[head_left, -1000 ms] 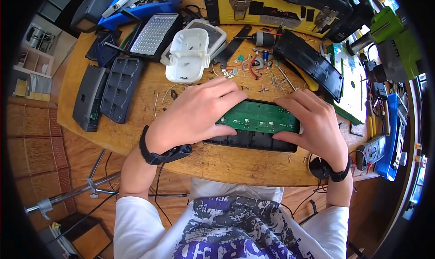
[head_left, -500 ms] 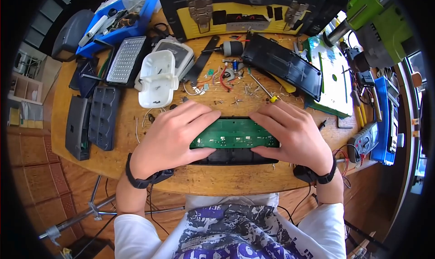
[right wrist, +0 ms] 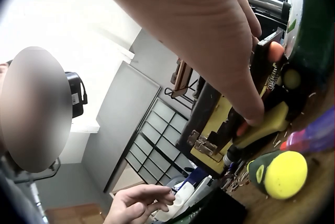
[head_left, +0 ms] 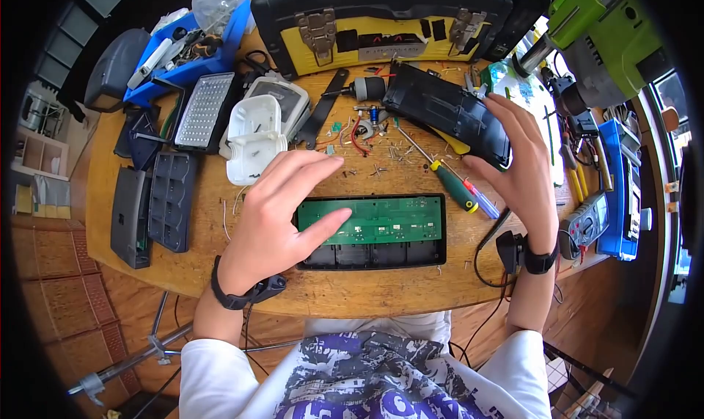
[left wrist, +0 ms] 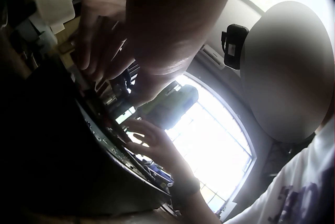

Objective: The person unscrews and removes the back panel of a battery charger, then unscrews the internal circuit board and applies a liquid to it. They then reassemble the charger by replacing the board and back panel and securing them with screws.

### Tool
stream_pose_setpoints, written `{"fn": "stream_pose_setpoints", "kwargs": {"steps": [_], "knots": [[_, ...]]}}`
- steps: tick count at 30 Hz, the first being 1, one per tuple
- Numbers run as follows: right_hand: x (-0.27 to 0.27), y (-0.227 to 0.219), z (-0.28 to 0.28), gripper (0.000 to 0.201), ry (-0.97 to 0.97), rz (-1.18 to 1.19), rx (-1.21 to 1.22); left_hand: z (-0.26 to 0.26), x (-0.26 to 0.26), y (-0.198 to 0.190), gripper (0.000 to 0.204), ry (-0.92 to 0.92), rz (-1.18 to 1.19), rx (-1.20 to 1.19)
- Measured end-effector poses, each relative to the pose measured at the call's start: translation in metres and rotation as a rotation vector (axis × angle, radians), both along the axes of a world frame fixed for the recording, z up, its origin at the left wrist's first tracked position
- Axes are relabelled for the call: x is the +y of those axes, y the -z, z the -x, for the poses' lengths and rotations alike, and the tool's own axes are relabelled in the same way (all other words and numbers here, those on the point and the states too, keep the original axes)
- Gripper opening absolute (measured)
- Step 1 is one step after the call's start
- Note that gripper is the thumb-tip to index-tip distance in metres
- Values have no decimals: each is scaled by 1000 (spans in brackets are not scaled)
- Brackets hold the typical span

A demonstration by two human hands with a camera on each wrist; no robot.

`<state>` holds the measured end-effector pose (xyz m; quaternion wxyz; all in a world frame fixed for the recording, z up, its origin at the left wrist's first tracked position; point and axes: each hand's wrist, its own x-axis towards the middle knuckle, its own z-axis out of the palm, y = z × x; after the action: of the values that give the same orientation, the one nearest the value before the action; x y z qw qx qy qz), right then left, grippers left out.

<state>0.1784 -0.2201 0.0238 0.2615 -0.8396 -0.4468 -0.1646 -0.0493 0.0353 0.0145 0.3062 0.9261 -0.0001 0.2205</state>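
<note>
A green circuit board (head_left: 400, 232) lies in a black plastic housing (head_left: 411, 256) at the table's front, its lower compartments showing. My left hand (head_left: 275, 213) hovers over the housing's left end, fingers and thumb spread, holding nothing. Over at the right, my right hand (head_left: 522, 173) spreads its fingers and thumb around the right end of a black plastic cover (head_left: 447, 107). In the right wrist view that thumb is close to a yellow handle (right wrist: 269, 124). Between housing and right hand lies a green-and-yellow screwdriver (head_left: 455, 188), beside a purple-blue handled screwdriver (head_left: 482, 200).
A white two-part tray (head_left: 253, 136) with screws stands back left, beside dark plastic casings (head_left: 170, 199). Loose screws and wires litter the middle. A black-and-yellow toolbox (head_left: 381, 30) spans the back; a green drill stand (head_left: 609, 45) and a multimeter (head_left: 584, 224) are at right.
Both hands have let go of the circuit board and housing. The right hand moved right and away to the black cover, uncovering the screwdrivers; the left lifted slightly. The head view shifted.
</note>
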Motion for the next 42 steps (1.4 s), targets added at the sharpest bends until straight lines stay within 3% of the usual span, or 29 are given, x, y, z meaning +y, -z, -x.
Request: {"fn": "stream_pose_setpoints", "kwargs": {"steps": [4,7,11,13,14,16,19,20,24,26,31,37,39,40,41,42], "knots": [[-9,9,-14,48,-47,96,3,0,0,-1,50,-11,61,24],[-10,9,-16,37,-29,6,-58,0,0,0,48,-2,90,13],[-9,3,-9,18,-26,-315,-97,-1,0,2,57,-6,103,-40],[-19,3,1,18,14,-370,520,-1,0,1,65,-8,132,-74],[-18,1,3,25,-97,-401,626,-3,-1,0,73,-5,180,-115],[-15,0,11,26,-173,-382,727,-2,4,4,102,25,169,-172],[-14,-2,18,29,-269,-279,872,-5,2,5,115,50,232,-256],[-13,-1,18,29,-298,-234,906,-3,5,5,128,47,179,-217],[-7,-4,25,32,-323,-137,969,-3,2,2,138,89,186,-240],[-5,-9,26,34,-292,-6,1019,-3,2,-3,139,94,99,-213],[-3,7,28,36,-400,-16,1027,-1,0,-10,135,167,-134,-87],[4,9,32,33,-441,73,1068,5,1,-10,99,179,-166,-75],[10,21,34,42,-512,-304,927,10,6,-16,95,125,-192,1],[5,15,28,69,-509,-268,977,9,8,-16,92,101,-215,-23],[4,12,24,69,-503,-264,981,10,11,-15,90,65,-202,0],[3,9,20,83,-573,-191,760,10,12,-14,90,64,-193,18]]}}
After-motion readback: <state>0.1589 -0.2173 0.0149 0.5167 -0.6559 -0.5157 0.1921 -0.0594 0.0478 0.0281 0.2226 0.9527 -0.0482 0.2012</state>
